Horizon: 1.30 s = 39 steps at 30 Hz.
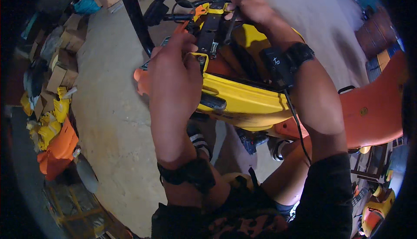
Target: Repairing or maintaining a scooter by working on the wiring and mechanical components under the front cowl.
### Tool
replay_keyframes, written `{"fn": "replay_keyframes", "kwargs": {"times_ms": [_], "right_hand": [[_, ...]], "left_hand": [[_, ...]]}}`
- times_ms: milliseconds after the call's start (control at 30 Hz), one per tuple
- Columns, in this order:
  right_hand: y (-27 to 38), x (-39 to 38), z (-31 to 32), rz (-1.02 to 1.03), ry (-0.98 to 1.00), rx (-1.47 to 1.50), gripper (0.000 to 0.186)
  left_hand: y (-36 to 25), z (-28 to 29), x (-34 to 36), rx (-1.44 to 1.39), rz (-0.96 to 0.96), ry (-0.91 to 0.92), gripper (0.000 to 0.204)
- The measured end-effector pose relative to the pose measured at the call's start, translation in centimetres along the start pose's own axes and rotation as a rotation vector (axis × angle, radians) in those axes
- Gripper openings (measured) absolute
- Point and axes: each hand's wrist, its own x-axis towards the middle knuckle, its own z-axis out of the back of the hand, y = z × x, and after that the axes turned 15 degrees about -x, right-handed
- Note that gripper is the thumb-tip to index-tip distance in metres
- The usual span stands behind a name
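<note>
A yellow plastic body [249, 102] with orange parts lies in front of me, its open middle facing up. Inside it runs a long black piece [210, 28] with a small metal fitting [214, 48] at its near end. My left hand [176, 67] is at the body's near left edge with its fingers curled down beside a yellow corner bracket [200, 60]. What its fingertips hold, if anything, is hidden. At the far edge my right hand [249, 8] is closed, pinching a slim black strip [231, 27] that slants down into the opening.
Bent black tubing [135, 17] rises at the body's far left. An orange curved panel [369, 108] stands to the right. Cardboard boxes [65, 71] and yellow and orange bundles [56, 139] line the left side. A rusty barrel [375, 32] stands at far right.
</note>
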Motion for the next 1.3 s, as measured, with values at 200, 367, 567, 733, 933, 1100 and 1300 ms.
{"fn": "replay_keyframes", "kwargs": {"times_ms": [200,367,567,733,933,1100,1300], "right_hand": [[-0.4,0.3,0.0,0.002,0.043,0.071,0.025],[0.1,0.0,-0.2,0.011,0.048,0.04,0.025],[0.2,-0.1,-0.3,-0.002,0.05,0.066,0.025],[-0.5,0.0,-0.2,-0.004,0.02,0.081,0.025],[-0.6,0.3,-0.1,-0.014,0.039,0.093,0.027],[-0.6,0.1,-0.3,-0.014,0.0,0.044,0.024],[-0.3,0.0,-0.1,-0.012,0.024,0.019,0.025]], "left_hand": [[-0.7,-0.1,-0.1,0.024,0.081,0.005,0.03],[-0.5,0.5,-0.1,0.067,0.167,0.004,0.028],[-0.5,0.8,0.0,0.103,0.09,0.033,0.025],[-0.2,0.6,0.1,0.037,0.104,0.004,0.024],[0.5,1.3,0.0,-0.105,0.118,0.028,0.028],[0.7,1.2,0.1,-0.059,0.109,0.071,0.028],[1.0,1.2,0.2,-0.085,0.053,0.07,0.023]]}}
